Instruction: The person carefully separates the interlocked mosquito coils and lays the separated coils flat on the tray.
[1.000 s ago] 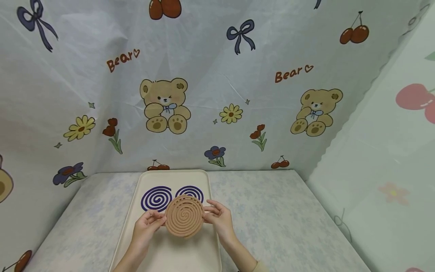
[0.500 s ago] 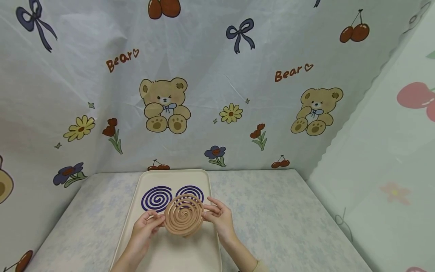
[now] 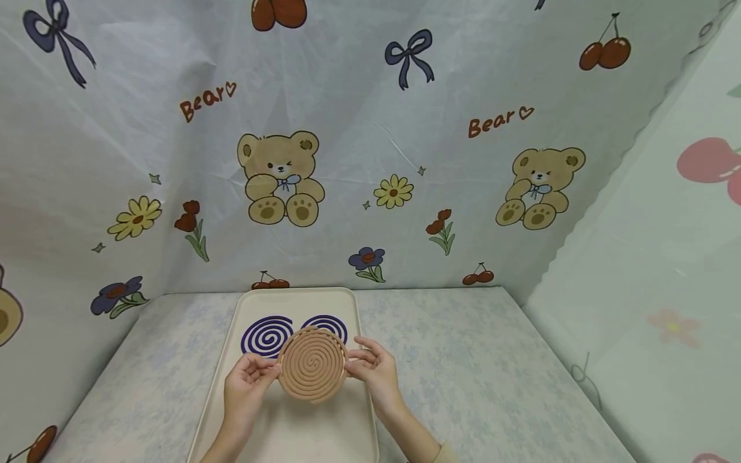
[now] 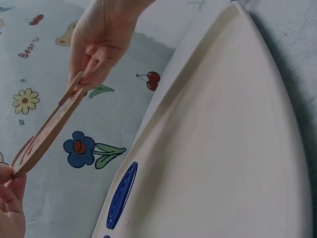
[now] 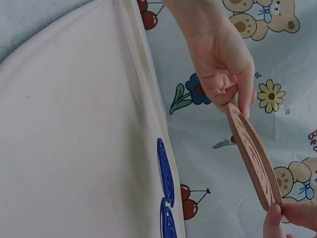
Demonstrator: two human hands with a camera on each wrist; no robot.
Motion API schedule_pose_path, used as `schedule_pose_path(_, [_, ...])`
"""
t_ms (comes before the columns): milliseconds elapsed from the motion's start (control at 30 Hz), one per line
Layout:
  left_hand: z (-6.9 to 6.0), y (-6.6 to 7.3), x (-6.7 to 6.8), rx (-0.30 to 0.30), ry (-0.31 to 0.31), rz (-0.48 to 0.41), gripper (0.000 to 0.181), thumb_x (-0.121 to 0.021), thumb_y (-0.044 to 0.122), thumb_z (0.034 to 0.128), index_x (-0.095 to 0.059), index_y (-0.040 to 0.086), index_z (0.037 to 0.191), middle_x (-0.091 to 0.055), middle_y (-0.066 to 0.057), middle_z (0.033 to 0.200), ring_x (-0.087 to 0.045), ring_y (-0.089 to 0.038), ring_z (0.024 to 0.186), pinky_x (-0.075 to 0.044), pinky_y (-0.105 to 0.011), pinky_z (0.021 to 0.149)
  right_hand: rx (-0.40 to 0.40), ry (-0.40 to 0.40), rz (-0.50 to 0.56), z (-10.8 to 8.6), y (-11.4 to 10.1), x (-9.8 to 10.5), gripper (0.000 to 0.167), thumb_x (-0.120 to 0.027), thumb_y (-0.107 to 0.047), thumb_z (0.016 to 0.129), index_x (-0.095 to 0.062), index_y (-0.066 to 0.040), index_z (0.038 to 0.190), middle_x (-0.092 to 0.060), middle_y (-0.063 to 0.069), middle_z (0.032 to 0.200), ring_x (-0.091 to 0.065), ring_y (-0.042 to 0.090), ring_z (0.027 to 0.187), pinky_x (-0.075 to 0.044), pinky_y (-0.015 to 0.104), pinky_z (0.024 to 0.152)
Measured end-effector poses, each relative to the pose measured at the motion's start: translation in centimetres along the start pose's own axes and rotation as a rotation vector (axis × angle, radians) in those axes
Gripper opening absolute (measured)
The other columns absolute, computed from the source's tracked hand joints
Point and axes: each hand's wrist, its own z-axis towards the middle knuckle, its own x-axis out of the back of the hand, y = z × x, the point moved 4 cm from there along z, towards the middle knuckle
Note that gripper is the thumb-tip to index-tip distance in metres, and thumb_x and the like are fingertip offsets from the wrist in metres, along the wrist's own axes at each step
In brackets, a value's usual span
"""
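A tan mosquito coil (image 3: 313, 364), seemingly two spirals nested together, is held up over the cream tray (image 3: 315, 434). My left hand (image 3: 246, 388) pinches its left rim between thumb and fingers. On the opposite rim, my right hand (image 3: 376, 379) pinches it, some fingers extended. Edge-on in the left wrist view, the tan coil (image 4: 53, 128) shows a strand standing slightly apart from the rest. Two dark blue mosquito coils lie side by side at the tray's far end: the left coil (image 3: 267, 335) shows mostly, and the right coil (image 3: 331, 321) is partly hidden behind the tan one.
The tray lies on a pale blue mottled table surface (image 3: 451, 360). A white cloth with bears (image 3: 280, 180), flowers and cherries hangs behind it. Another light cloth (image 3: 654, 289) slopes down on the right.
Half a second ago wide gaps showed between the tan coil's rings; now they look tightly packed. The coil has risen slightly in the head view, and both hands keep their hold.
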Motion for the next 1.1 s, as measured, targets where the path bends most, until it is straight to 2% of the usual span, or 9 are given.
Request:
schedule_pose_path(267, [-0.3,0.4,-0.4,-0.071,0.001,0.043,0.023,-0.066,-0.015,0.077,-0.044,-0.009,0.076,-0.067,0.01,0.077,-0.063,0.0,0.069,-0.053,-0.012,0.061,-0.051,-0.005,-0.009,-0.5,-0.7,-0.2,0.051,-0.063,0.007,0.082,-0.046,0.009,0.13,-0.067,0.0,0.084,-0.066,0.006,0.071,-0.059,0.022,0.071])
schedule_pose_path(333, [-0.2,0.4,-0.4,-0.054,-0.013,0.045,0.022,-0.067,-0.014,0.0776,-0.046,-0.009,0.077,-0.067,0.01,0.077,-0.063,-0.001,0.07,-0.054,-0.013,0.062,-0.047,-0.01,-0.002,-0.5,-0.8,-0.2,0.051,-0.062,0.008,0.081,-0.046,0.01,0.129,-0.066,-0.001,0.084,-0.066,0.006,0.071,-0.058,0.022,0.07])
schedule_pose_path(400, [-0.1,0.0,-0.3,0.01,-0.033,0.016,0.021,-0.066,-0.012,0.0793,-0.046,-0.006,0.079,-0.067,0.011,0.077,-0.064,-0.001,0.071,-0.055,-0.015,0.063,-0.035,-0.018,0.004,-0.5,-0.9,-0.2,0.05,-0.061,0.01,0.081,-0.046,0.011,0.128,-0.066,-0.002,0.084,-0.065,0.006,0.072,-0.058,0.022,0.069])
schedule_pose_path(500, [0.1,-0.8,-0.2,0.165,-0.084,-0.076,0.021,-0.064,-0.007,0.0833,-0.048,0.006,0.081,-0.067,0.013,0.076,-0.064,-0.001,0.07,-0.054,-0.016,0.064,-0.009,-0.038,0.009,-0.4,-1.0,-0.2,0.049,-0.06,0.011,0.08,-0.046,0.012,0.127,-0.065,-0.002,0.086,-0.065,0.006,0.073,-0.058,0.022,0.069])
schedule_pose_path(600, [0.2,-1.7,0.0,0.287,-0.152,-0.146,0.024,-0.059,-0.004,0.0872,-0.047,0.015,0.08,-0.068,0.014,0.075,-0.063,-0.001,0.067,-0.048,-0.014,0.06,0.003,-0.055,0.011,-0.3,-0.9,-0.2,0.049,-0.06,0.012,0.079,-0.046,0.012,0.126,-0.066,-0.003,0.086,-0.065,0.006,0.075,-0.058,0.023,0.07])
schedule_pose_path(733, [0.3,-2.5,-0.1,0.339,-0.225,-0.158,0.022,-0.055,-0.005,0.087,-0.05,0.016,0.083,-0.069,0.013,0.074,-0.063,-0.001,0.065,-0.041,-0.011,0.056,0.015,-0.052,0.016,-0.1,-0.8,0.1,0.047,-0.059,0.013,0.081,-0.046,0.011,0.126,-0.066,-0.004,0.086,-0.064,0.005,0.074,-0.058,0.021,0.07])
schedule_pose_path(867, [0.3,-2.5,-0.4,0.326,-0.272,-0.145,0.021,-0.057,-0.005,0.0855,-0.051,0.015,0.09,-0.07,0.011,0.076,-0.062,-0.001,0.066,-0.042,-0.011,0.056,0.0,-0.031,0.035,0.1,-0.8,0.4,0.043,-0.058,0.012,0.083,-0.047,0.01,0.125,-0.068,-0.006,0.084,-0.064,0.002,0.072,-0.057,0.018,0.069])
schedule_pose_path(967, [0.3,-2.2,-0.4,0.256,-0.279,-0.147,0.024,-0.059,-0.006,0.0835,-0.053,0.014,0.094,-0.07,0.01,0.08,-0.063,-0.003,0.069,-0.05,-0.013,0.06,-0.027,-0.016,0.059,0.3,-0.8,0.5,0.042,-0.057,0.012,0.084,-0.047,0.009,0.124,-0.069,-0.008,0.081,-0.065,0.002,0.071,-0.057,0.017,0.069])
schedule_pose_path(1100, [0.2,-1.6,-0.3,0.142,-0.251,-0.181,0.026,-0.061,-0.012,0.081,-0.054,0.011,0.093,-0.068,0.009,0.082,-0.065,-0.004,0.073,-0.056,-0.018,0.067,-0.077,-0.002,0.1,0.4,-0.7,0.5,0.038,-0.057,0.012,0.085,-0.049,0.008,0.122,-0.07,-0.008,0.077,-0.066,0.002,0.069,-0.057,0.017,0.067])
